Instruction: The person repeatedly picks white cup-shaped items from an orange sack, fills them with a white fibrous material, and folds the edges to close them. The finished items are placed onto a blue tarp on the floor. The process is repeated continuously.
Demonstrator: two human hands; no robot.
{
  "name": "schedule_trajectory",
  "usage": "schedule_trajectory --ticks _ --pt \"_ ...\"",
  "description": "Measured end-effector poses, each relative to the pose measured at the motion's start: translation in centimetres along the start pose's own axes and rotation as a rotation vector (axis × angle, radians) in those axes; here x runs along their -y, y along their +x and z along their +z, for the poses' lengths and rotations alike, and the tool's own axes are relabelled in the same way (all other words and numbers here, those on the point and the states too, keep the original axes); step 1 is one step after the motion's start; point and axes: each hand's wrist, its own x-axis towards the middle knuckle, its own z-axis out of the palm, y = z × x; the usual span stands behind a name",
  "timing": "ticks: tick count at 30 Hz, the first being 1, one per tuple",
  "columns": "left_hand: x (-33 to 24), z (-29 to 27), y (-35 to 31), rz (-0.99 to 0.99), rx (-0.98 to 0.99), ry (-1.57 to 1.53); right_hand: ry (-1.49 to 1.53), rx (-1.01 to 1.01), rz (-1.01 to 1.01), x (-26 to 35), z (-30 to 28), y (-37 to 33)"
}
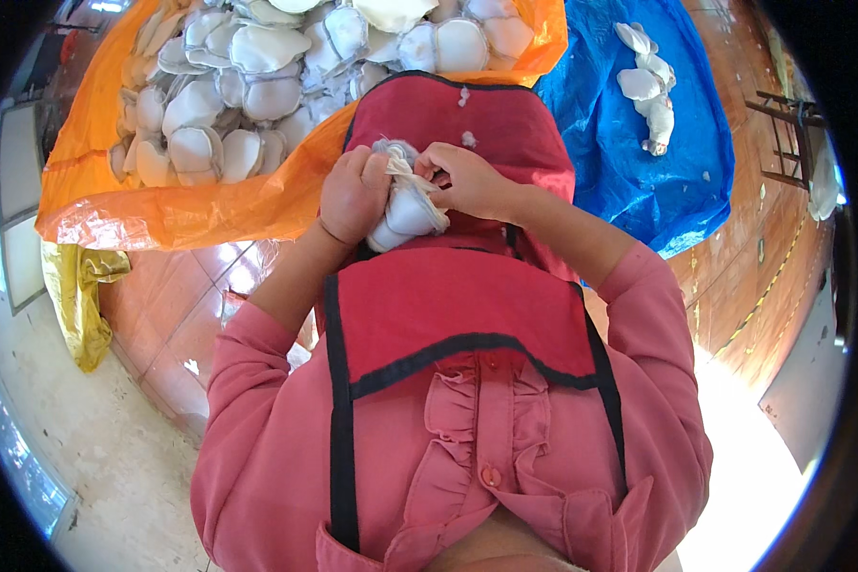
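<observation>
Above my lap, my left hand (355, 194) is closed around a bundle of white fabric pads (407, 215) with grey edges. A cream cloth strip (403, 170) crosses the top of this bundle. The fingers of my right hand (471, 181) pinch the strip at the bundle's right side; their tips are partly hidden. Under both hands lies the red apron (448, 114) with black trim, dotted with small white tufts of fluff.
Many loose white pads (269, 48) are heaped on an orange plastic sheet (162, 217) ahead and left. Several bunched pads (649, 86) lie on a blue plastic sheet (596, 162) to the right. A yellow bag (78, 296) sits on the floor at left; a dark wooden stool (786, 143) stands far right.
</observation>
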Motion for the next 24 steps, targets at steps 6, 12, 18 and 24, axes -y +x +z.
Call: schedule_trajectory --ticks 6,12,18,24 --pt "-0.7 -0.6 -0.9 -0.078 -0.02 -0.029 -0.084 -0.086 -0.121 -0.6 1.1 -0.4" --pt "-1.4 -1.8 -2.3 -0.06 0.011 -0.061 -0.146 -0.276 -0.313 -2.3 3.3 0.0" --pt "-1.8 -2.0 -3.1 -0.048 -0.009 -0.092 -0.209 -0.511 -0.213 -2.6 5.2 1.0" --pt "-1.9 -2.2 -2.8 -0.101 0.026 -0.155 -0.136 -0.567 -0.132 -3.3 5.3 1.2"
